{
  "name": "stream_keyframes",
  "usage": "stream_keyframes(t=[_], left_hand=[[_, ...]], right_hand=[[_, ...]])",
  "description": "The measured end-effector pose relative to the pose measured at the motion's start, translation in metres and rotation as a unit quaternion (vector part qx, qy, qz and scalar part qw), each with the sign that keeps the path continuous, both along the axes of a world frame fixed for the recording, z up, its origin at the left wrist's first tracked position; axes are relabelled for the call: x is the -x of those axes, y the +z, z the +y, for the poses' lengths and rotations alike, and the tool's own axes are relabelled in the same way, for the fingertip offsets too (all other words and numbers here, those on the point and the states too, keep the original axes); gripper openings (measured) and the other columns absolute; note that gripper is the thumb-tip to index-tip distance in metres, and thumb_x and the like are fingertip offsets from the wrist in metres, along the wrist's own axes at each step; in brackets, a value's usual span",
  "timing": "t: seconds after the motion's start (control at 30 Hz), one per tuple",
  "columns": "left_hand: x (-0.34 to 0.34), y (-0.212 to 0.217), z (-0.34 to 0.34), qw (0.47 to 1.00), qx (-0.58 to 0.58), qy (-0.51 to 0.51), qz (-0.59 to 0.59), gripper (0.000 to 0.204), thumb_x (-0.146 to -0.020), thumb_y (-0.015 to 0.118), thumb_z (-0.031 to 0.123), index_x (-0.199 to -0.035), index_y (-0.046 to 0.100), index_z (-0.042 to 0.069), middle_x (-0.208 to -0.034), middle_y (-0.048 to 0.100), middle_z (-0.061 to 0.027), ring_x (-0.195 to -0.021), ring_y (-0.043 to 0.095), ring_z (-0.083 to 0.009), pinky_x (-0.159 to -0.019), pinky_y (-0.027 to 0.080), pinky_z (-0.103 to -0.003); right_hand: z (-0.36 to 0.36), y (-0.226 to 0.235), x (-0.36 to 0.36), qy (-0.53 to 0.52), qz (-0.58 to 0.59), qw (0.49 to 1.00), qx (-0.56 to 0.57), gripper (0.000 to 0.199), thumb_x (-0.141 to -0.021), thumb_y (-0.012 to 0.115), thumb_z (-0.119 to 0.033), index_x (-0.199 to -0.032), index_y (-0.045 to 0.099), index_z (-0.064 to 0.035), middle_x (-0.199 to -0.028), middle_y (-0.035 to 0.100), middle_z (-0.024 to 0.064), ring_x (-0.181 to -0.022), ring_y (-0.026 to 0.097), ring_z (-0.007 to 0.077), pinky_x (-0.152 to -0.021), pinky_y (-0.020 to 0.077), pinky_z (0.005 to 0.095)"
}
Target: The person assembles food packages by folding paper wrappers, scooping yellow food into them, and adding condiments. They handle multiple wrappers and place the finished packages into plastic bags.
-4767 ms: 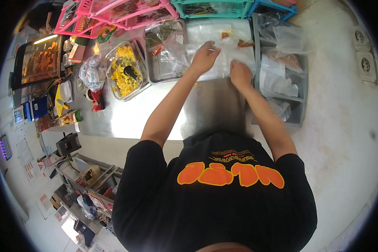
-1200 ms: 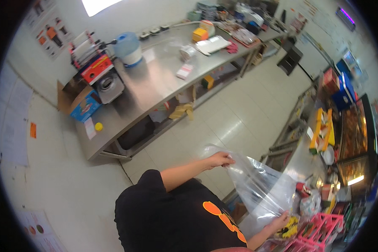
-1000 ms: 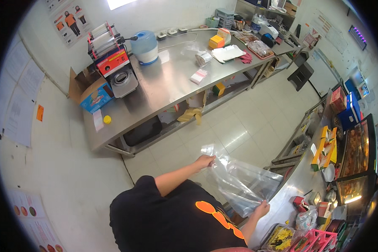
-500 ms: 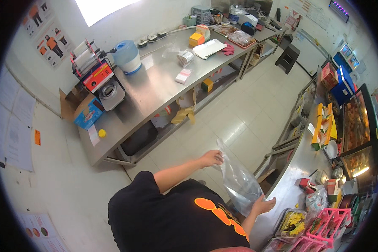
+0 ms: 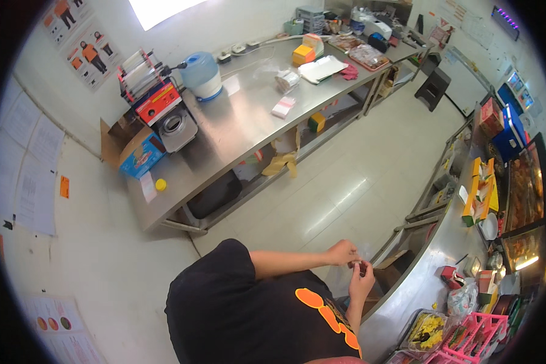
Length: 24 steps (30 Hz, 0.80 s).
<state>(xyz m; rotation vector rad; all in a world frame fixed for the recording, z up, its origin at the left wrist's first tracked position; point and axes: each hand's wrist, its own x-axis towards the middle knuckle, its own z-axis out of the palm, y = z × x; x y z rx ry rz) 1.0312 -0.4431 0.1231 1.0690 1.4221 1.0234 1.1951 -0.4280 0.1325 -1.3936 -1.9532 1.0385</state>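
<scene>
In front of my torso, my left hand point(image 5: 343, 253) and my right hand point(image 5: 362, 278) meet, fingers bent and pinched together. Between them they grip a clear plastic bag point(image 5: 338, 280), its thin film hanging below and showing faintly above the fingers. The exact fold they pinch is hard to make out. Close by on the right is the edge of a steel counter point(image 5: 400, 291), under which an open cardboard box point(image 5: 392, 270) sits.
On the right counter are a clear tray of yellow food point(image 5: 426, 332), a pink rack point(image 5: 476, 337) and yellow cartons point(image 5: 480, 193). A long steel table point(image 5: 242, 121) at the left bears a red sealing machine point(image 5: 164, 112), a blue-topped jug point(image 5: 201, 76) and a blue box point(image 5: 141, 156).
My hands were apart, the bag stretched between them. Now my left hand has moved right and down, my right has come up, and they meet at the bag, which is bunched up.
</scene>
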Motion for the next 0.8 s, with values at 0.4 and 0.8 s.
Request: stream_keyframes(t=[0.4, 0.8], left_hand=[[0.019, -0.013, -0.027, 0.996, 0.017, 0.087, 0.022, 0.017, -0.083, 0.07, 0.012, -0.087, 0.065, -0.004, -0.075, 0.069, -0.0145, -0.07, 0.066, -0.0169, -0.064, 0.051, -0.033], [0.018, 0.006, -0.008, 0.998, 0.018, 0.022, -0.06, 0.026, -0.075, 0.074, 0.009, -0.071, 0.048, 0.007, -0.064, 0.044, 0.0029, -0.063, 0.043, -0.0098, -0.056, 0.04, -0.03]], right_hand=[[-0.009, 0.001, 0.022, 0.032, 0.03, 0.993, 0.108, 0.031, -0.092, 0.063, -0.023, -0.109, 0.061, 0.0037, -0.102, 0.067, 0.0176, -0.095, 0.065, 0.0261, -0.083, 0.0493, 0.0359], [0.014, 0.004, 0.007, -0.053, 0.11, 0.987, 0.107, 0.017, -0.084, 0.066, -0.011, -0.085, 0.053, 0.0005, -0.082, 0.059, 0.0095, -0.078, 0.055, 0.0174, -0.07, 0.0428, 0.0334]])
